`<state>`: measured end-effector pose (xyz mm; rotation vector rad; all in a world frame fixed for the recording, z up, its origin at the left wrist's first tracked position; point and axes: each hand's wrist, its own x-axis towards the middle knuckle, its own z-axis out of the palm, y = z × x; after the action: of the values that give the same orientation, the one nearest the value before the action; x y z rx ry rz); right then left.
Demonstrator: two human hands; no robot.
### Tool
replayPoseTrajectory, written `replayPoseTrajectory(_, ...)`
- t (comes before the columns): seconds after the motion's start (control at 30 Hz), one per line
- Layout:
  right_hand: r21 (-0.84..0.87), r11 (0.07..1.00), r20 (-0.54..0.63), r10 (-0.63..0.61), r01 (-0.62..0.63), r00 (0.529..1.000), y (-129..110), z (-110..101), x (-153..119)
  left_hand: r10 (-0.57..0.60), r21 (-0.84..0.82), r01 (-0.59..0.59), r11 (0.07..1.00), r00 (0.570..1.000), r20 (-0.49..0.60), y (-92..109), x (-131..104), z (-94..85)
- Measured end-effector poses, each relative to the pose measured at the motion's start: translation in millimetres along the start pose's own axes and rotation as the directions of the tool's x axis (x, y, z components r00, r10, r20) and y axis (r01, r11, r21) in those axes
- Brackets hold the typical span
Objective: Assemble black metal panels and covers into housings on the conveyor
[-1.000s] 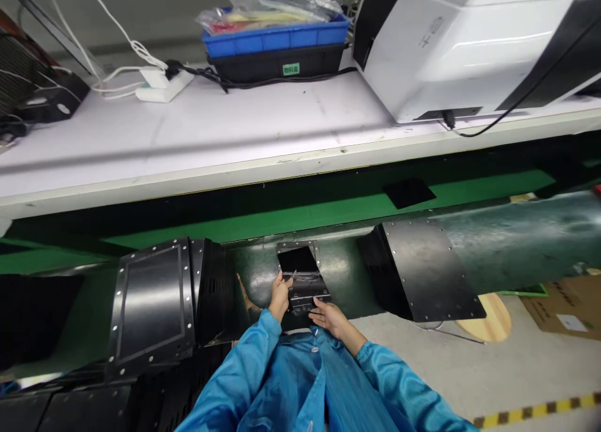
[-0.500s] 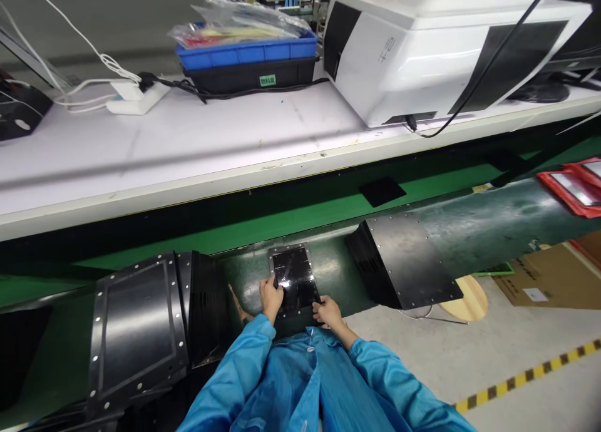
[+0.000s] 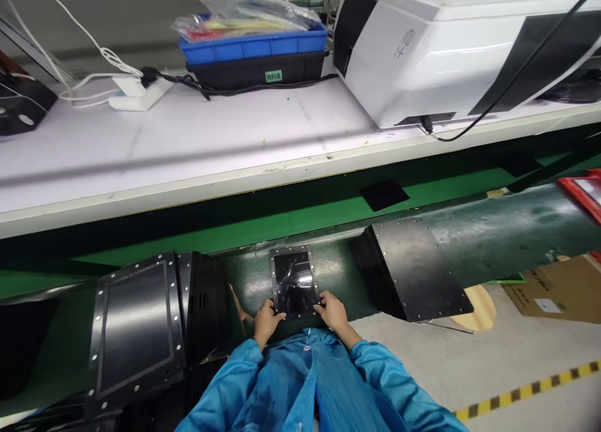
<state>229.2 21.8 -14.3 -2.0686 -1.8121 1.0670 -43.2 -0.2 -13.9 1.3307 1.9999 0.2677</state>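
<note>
A small black panel (image 3: pixel 295 282) with a glossy dark rectangle in its middle and silver rivet-like dots along its border lies on the green bench surface (image 3: pixel 248 269) in front of me. At its lower left corner, my left hand (image 3: pixel 267 324) is closed, thumb against the near edge. My right hand (image 3: pixel 332 310) grips the panel's lower right side between thumb and fingers. Some fingertips are hidden under or behind the edge. Left of the panel stand larger black riveted covers (image 3: pixel 136 332), leaning together. A similar black cover (image 3: pixel 420 266) sits to the right.
Behind is a white shelf (image 3: pixel 225 141) bearing a blue tray (image 3: pixel 253 47) of plastic bags, a power strip (image 3: pixel 141 95) and a large white machine (image 3: pixel 451 50). A cardboard box (image 3: pixel 558 288) and a round wooden stool (image 3: pixel 476 307) are at right. Red frames (image 3: pixel 585 194) lie at the far right.
My left hand has slid down from the panel's left side to its lower left corner. The right hand has shifted slightly up along the right edge. The view has moved a little.
</note>
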Motion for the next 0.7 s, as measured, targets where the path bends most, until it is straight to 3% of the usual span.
replayPoseTrajectory(0.17, 0.05, 0.997, 0.031, 0.06, -0.062, 0.998, 9, -6, 12, 0.061, -0.07, -0.062, 0.996, 0.998, -0.015, -9, 5, 0.9)
replayPoseTrajectory(0.4, 0.095, 0.995, 0.061, 0.001, -0.007, 0.998, 13, 1, 11, 0.1, -0.112, -0.093, 0.989, 0.993, 0.063, -15, 12, 1.8)
replayPoseTrajectory(0.6, 0.076, 0.994, 0.107, 0.075, -0.084, 0.991, 3, -8, 26, 0.0, 0.056, -0.006, 0.998, 0.993, 0.119, -4, 16, -16.9)
replayPoseTrajectory(0.7, -0.004, 0.983, 0.093, 0.181, -0.182, 0.979, -9, -11, 12, -0.039, 0.173, 0.006, 0.985, 0.981, 0.189, 10, 2, -22.4)
